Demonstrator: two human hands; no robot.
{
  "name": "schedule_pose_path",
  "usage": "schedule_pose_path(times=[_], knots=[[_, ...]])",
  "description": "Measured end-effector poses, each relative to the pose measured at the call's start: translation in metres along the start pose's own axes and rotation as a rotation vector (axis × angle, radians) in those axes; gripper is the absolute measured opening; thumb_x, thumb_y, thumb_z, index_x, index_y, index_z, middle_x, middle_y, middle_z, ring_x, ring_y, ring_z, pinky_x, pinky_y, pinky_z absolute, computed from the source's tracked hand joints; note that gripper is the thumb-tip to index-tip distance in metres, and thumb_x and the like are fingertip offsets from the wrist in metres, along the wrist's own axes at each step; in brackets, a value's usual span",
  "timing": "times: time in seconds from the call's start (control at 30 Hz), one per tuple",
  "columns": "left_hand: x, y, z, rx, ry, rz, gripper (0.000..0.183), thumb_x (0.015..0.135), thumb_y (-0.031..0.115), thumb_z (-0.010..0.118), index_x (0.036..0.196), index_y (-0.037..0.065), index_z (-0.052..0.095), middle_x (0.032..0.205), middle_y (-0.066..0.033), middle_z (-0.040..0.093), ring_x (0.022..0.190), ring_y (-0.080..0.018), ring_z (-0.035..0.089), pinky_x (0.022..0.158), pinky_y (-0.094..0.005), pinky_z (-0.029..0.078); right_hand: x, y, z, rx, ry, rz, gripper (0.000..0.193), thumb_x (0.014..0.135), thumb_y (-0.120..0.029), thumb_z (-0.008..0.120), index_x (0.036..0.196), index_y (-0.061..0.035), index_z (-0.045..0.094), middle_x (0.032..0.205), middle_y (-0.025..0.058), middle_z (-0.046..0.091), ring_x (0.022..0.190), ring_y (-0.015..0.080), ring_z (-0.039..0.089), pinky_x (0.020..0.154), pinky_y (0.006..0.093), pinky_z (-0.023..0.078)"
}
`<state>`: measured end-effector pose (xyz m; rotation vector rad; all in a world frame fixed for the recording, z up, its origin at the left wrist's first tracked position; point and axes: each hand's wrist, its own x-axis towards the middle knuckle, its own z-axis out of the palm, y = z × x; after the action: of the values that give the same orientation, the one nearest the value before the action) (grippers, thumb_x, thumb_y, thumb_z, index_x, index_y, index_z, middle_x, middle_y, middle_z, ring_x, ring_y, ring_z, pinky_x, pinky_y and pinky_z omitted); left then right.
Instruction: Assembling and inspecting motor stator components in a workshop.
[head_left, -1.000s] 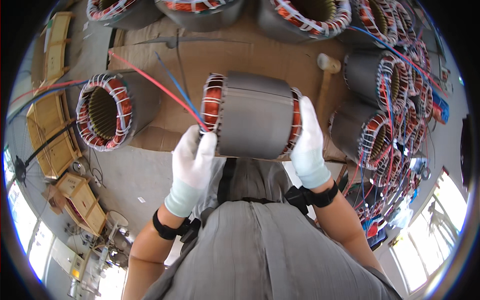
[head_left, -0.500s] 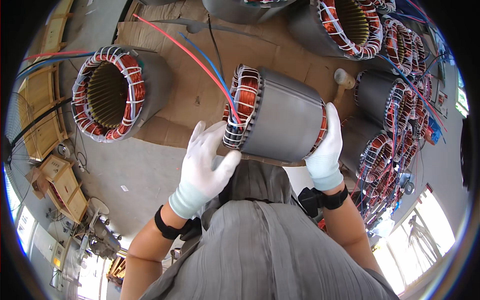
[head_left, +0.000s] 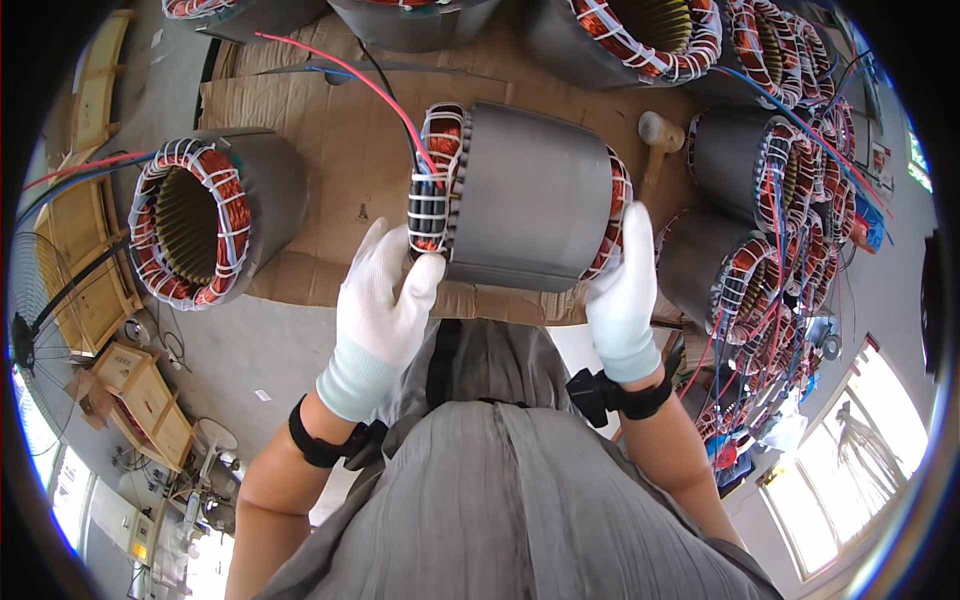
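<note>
A grey motor stator [head_left: 530,195] lies on its side in front of me, with copper windings laced in white cord at both ends. My left hand [head_left: 385,285], in a white glove, grips its left end, thumb against the lower winding [head_left: 428,215] where dark sleeves are tied down. Red, blue and black lead wires [head_left: 385,95] run up and left from that end. My right hand [head_left: 622,290], also gloved, is closed round the right end winding [head_left: 615,205]. The undersides of both grips are hidden.
Brown cardboard [head_left: 330,190] covers the work surface. Another stator [head_left: 270,190] lies to the left, its bore facing left. Several more crowd the far side and the right, with trailing wires. Beyond my right hand lies a mallet [head_left: 660,135]. A fan [head_left: 25,335] stands at far left.
The stator has rolled away from me between my hands, so the sleeved wire joints sit higher. Its axis lies more level. The whole view has shifted slightly.
</note>
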<state>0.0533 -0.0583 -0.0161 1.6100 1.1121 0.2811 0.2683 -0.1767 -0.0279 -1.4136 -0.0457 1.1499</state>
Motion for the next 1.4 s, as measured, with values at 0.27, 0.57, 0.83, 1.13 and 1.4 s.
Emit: schedule_pose_path(times=[0.27, 0.57, 0.83, 1.13, 1.4], knots=[[0.007, 0.017, -0.003, -0.056, -0.004, -0.122, 0.028, 0.102, 0.026, 0.058, 0.104, -0.001, 0.063, 0.079, -0.0087, 0.054, 0.072, -0.0204, 0.051, 0.087, -0.0313, 0.049, -0.021, 0.041, -0.042, -1.025, 0.007, -0.49, 0.061, 0.087, 0.015, 0.054, 0.147, 0.003, 0.05, 0.141, 0.0263, 0.056, 0.122, 0.0419, 0.058, 0.105, 0.0458, 0.048], [-0.01, -0.008, 0.0, -0.259, 0.006, -0.03, 0.026, 0.103, 0.013, 0.052, 0.119, -0.005, 0.062, 0.104, -0.0076, 0.065, 0.094, -0.0125, 0.059, 0.09, -0.0268, 0.047, -0.025, 0.038, -0.014, -0.754, 0.161, -0.634, 0.05, 0.095, 0.007, 0.048, 0.145, 0.0125, 0.048, 0.135, 0.0266, 0.058, 0.111, 0.0395, 0.061, 0.098, 0.041, 0.051], [0.014, 0.037, -0.017, -0.556, 0.012, -0.227, 0.037, 0.102, 0.015, 0.055, 0.131, -0.009, 0.057, 0.118, -0.0096, 0.068, 0.106, -0.0121, 0.062, 0.098, -0.0298, 0.047, -0.008, 0.034, -0.009, -0.986, 0.114, -0.662, 0.04, 0.104, -0.005, 0.046, 0.142, 0.0039, 0.054, 0.087, 0.0124, 0.06, 0.068, 0.0251, 0.054, 0.062, 0.0365, 0.045], [0.025, 0.036, -0.014, -0.894, -0.03, -0.444, 0.033, 0.095, 0.014, 0.053, 0.121, -0.006, 0.06, 0.106, -0.0079, 0.068, 0.095, -0.0131, 0.061, 0.09, -0.028, 0.047, -0.005, 0.044, -0.016, -1.339, 0.161, -0.984, 0.049, 0.092, 0.001, 0.053, 0.141, 0.0083, 0.053, 0.117, 0.0203, 0.063, 0.093, 0.0326, 0.058, 0.085, 0.038, 0.049], [0.024, 0.039, -0.016, -0.795, -0.085, -0.428, 0.053, 0.092, 0.016, 0.054, 0.14, -0.006, 0.051, 0.128, -0.0137, 0.065, 0.117, -0.022, 0.062, 0.106, -0.036, 0.045, -0.009, 0.049, -0.015, -1.329, 0.183, -1.057, 0.059, 0.081, 0.005, 0.062, 0.14, 0.0107, 0.054, 0.123, 0.0211, 0.063, 0.098, 0.0339, 0.057, 0.091, 0.0388, 0.048]])
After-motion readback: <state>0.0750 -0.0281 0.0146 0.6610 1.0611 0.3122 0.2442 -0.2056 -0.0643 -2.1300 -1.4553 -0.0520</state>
